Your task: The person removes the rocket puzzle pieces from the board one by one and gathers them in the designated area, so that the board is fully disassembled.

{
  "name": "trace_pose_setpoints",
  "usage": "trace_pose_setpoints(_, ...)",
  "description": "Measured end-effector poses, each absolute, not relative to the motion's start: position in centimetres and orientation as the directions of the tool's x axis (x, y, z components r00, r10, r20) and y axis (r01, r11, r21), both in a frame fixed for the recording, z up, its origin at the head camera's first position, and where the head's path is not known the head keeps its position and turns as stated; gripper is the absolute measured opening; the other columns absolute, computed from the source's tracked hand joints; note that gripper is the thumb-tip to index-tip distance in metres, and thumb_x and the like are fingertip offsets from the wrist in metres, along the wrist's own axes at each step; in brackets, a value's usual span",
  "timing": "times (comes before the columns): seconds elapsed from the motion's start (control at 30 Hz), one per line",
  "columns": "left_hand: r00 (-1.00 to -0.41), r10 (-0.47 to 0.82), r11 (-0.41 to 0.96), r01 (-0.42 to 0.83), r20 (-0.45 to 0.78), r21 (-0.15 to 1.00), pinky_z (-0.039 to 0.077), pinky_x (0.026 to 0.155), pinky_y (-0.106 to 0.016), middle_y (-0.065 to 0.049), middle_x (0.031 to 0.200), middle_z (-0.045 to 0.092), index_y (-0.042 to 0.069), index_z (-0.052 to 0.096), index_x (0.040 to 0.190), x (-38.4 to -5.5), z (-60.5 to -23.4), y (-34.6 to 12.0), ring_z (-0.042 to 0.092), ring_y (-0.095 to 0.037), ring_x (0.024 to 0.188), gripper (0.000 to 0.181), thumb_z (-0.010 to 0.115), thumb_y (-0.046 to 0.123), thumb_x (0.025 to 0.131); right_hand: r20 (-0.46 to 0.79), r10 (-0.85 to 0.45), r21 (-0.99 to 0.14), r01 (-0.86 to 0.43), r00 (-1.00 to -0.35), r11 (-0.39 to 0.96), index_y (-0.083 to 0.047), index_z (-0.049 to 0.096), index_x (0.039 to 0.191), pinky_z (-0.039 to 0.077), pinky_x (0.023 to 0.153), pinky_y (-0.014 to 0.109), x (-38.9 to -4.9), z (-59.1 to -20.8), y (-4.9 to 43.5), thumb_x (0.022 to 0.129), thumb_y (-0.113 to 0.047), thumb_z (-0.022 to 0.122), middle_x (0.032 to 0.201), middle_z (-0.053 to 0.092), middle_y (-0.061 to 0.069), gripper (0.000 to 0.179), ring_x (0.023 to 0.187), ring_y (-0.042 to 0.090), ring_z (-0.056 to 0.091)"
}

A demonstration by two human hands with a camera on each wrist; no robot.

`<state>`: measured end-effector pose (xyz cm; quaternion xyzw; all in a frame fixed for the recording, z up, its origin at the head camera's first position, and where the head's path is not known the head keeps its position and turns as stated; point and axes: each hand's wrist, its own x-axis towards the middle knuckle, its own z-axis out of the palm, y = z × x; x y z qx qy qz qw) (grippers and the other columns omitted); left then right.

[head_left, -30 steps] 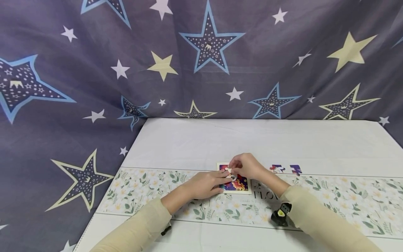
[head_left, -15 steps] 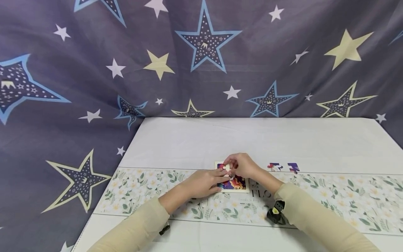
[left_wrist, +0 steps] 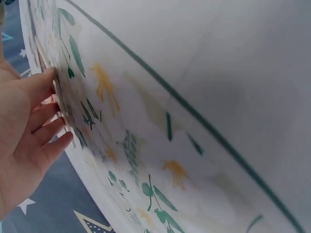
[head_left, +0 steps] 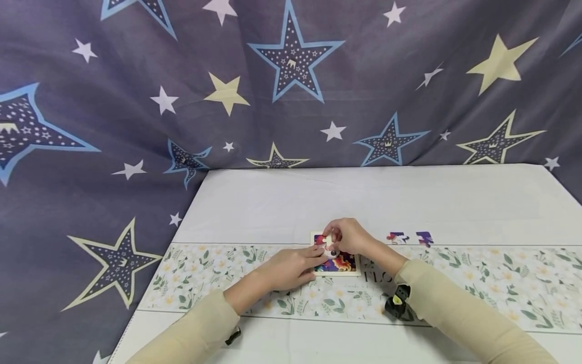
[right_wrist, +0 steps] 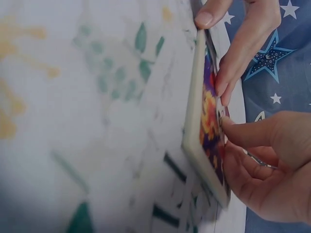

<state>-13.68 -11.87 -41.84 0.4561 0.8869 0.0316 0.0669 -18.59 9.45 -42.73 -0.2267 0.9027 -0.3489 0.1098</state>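
Observation:
A small jigsaw puzzle (head_left: pixel 341 264) with a purple, red and orange picture lies in a cream-edged tray (head_left: pixel 315 236) on the table. My left hand (head_left: pixel 288 268) lies over its left side, fingers extended onto the picture. From the right, my right hand (head_left: pixel 349 237) bends its thumb and fingers down at the upper part and pinches a puzzle piece, mostly hidden by the fingers. A pale patch shows between the fingertips. The right wrist view shows the right thumb (right_wrist: pixel 238 132) against the picture's surface and the left fingers (right_wrist: pixel 238 63) at the tray's far side.
Two loose puzzle pieces, one purple, red and white (head_left: pixel 397 238) and one mostly purple (head_left: pixel 425 238), lie right of the tray. The white tablecloth (head_left: pixel 273 202) has a floral band (head_left: pixel 204 273). A star-patterned curtain (head_left: pixel 354 65) hangs behind and at the left.
The head view has shifted slightly. The right fingers have made small shifts over the upper part of the puzzle, and the left fingers have drawn back a little to the left.

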Motion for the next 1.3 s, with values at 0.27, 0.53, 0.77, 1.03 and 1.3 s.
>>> trace_pose_setpoints(0.27, -0.578, 0.812, 0.584, 0.801, -0.085, 0.129, 0.05, 0.103, -0.035, -0.006, 0.148, 0.047, 0.015, 0.051, 0.141, -13.7, -41.7, -11.8, 0.047, -0.018, 0.136, 0.047, 0.057, 0.032, 0.097, -0.117, -0.43, -0.685, -0.241, -0.895, 0.688, -0.001, 0.067, 0.093, 0.048, 0.06, 0.021, -19.0, -42.2, 8.6, 0.073, 0.0, 0.079, 0.078, 0.064, 0.006, 0.023, 0.065, 0.011, 0.054)
trace_pose_setpoints(0.53, -0.575, 0.815, 0.579, 0.805, -0.07, 0.128, 0.049, 0.104, -0.035, -0.006, 0.147, 0.047, 0.015, 0.051, 0.14, -13.8, -41.9, -11.8, 0.048, -0.018, 0.136, 0.047, 0.057, 0.031, 0.097, -0.069, -0.394, -0.629, -0.267, -0.916, 0.731, -0.002, 0.066, 0.088, 0.054, 0.069, 0.026, -18.8, -42.4, 7.9, 0.077, -0.003, 0.077, 0.084, 0.065, 0.008, 0.016, 0.075, 0.015, 0.058)
trace_pose_setpoints(0.77, -0.576, 0.814, 0.58, 0.803, -0.07, 0.137, 0.049, 0.104, -0.036, -0.007, 0.147, 0.047, 0.015, 0.051, 0.14, -13.8, -42.1, -11.9, 0.048, -0.018, 0.136, 0.046, 0.057, 0.03, 0.097, -0.026, -0.406, -0.585, -0.316, -0.913, 0.747, -0.003, 0.068, 0.088, 0.052, 0.066, 0.025, -18.6, -42.5, 7.5, 0.078, -0.003, 0.076, 0.083, 0.065, 0.008, 0.013, 0.073, 0.014, 0.057)
trace_pose_setpoints(1.03, -0.579, 0.812, 0.583, 0.801, -0.069, 0.136, 0.05, 0.102, -0.035, -0.007, 0.148, 0.047, 0.014, 0.051, 0.14, -13.8, -41.9, -11.9, 0.048, -0.019, 0.136, 0.047, 0.057, 0.03, 0.097, -0.018, -0.421, -0.567, -0.337, -0.907, 0.752, -0.004, 0.069, 0.086, 0.05, 0.062, 0.023, -18.7, -42.2, 7.3, 0.077, -0.002, 0.076, 0.08, 0.065, 0.007, 0.011, 0.069, 0.012, 0.056)
trace_pose_setpoints(1.3, -0.572, 0.817, 0.576, 0.808, -0.064, 0.126, 0.048, 0.105, -0.035, -0.006, 0.147, 0.048, 0.013, 0.051, 0.14, -13.7, -42.1, -12.0, 0.048, -0.018, 0.136, 0.047, 0.057, 0.032, 0.097, -0.046, -0.425, -0.596, -0.317, -0.904, 0.738, -0.001, 0.065, 0.084, 0.049, 0.06, 0.021, -18.7, -41.7, 7.0, 0.073, 0.003, 0.076, 0.08, 0.063, 0.01, 0.016, 0.066, 0.012, 0.053)
